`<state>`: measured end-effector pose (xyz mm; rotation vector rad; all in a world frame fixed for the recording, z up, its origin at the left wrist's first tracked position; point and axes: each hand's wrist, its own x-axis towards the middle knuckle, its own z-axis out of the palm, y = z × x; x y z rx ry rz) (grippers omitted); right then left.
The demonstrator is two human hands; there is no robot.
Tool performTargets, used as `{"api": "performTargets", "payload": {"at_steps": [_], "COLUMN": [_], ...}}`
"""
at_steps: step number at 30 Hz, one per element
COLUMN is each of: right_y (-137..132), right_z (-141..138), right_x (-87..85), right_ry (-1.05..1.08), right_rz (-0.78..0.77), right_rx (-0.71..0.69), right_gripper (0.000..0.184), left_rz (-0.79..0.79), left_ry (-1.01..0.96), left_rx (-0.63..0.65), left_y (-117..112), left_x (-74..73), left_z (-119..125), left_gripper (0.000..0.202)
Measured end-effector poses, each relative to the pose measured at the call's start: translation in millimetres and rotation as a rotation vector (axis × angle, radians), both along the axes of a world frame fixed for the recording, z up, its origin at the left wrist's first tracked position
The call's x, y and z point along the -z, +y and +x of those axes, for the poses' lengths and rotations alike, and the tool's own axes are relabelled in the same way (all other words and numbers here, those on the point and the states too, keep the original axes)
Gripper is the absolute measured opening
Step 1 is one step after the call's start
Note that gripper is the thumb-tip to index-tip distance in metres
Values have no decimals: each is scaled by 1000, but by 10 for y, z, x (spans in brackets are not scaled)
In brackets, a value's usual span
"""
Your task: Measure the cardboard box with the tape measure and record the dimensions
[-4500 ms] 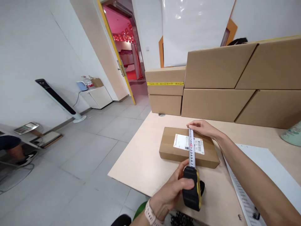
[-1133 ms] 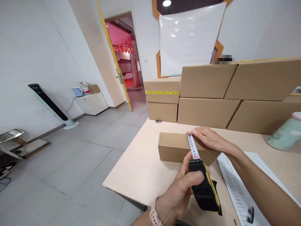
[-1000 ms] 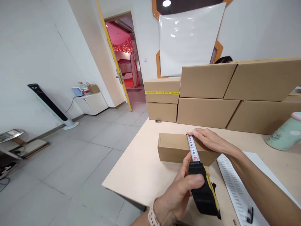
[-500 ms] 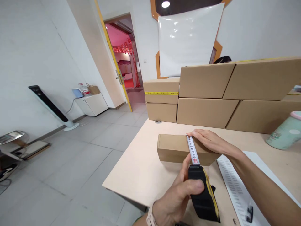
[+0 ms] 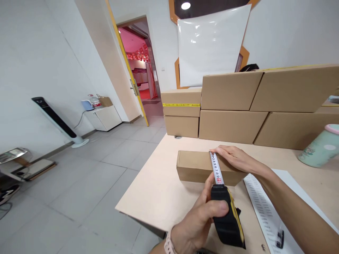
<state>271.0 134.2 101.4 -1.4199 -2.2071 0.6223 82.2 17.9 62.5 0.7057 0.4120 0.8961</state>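
My left hand [image 5: 200, 215] is wrapped around a black tape measure [image 5: 226, 217] with a yellow edge, its thumb on top of the case. The white blade [image 5: 216, 168] is pulled out and lies across the top of a small brown cardboard box [image 5: 194, 160], with marks up to a red 10 near the case. At the box's far edge, my right hand [image 5: 234, 157] holds the blade's end under its thumb and fingertips. Its palm covers the right part of the box. Printed paper sheets [image 5: 261, 197] lie under my right forearm, with a pen [image 5: 280, 238] on them.
Stacked cardboard boxes [image 5: 233, 125] line the back of the table [image 5: 148, 190]. A green cup with a pink lid [image 5: 319, 148] stands at the right. Behind the boxes, the top of a person's head [image 5: 249, 67] shows. The table's left edge drops to the tiled floor.
My left hand and the tape measure's case have shifted very slightly left. The box, the blade's end and my right hand hold their places.
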Motion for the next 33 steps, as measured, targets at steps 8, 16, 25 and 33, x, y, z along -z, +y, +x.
{"api": "performTargets", "payload": {"at_steps": [8, 16, 25, 33], "right_y": [-6, -10, -16, -35], "right_z": [1, -1, -2, -6], "right_x": [8, 6, 1, -19], "right_ry": [-2, 1, -4, 10], "right_rz": [6, 5, 14, -6], "right_rx": [0, 6, 4, 3], "right_gripper": [53, 51, 51, 52], "left_rz": [-4, -7, -28, 2], "left_ry": [38, -9, 14, 8], "left_rx": [3, -2, 1, 14], "left_y": [13, -9, 4, -8], "left_x": [33, 2, 4, -1], "left_z": [-7, 5, -1, 6], "left_gripper": [88, 87, 91, 90]}}
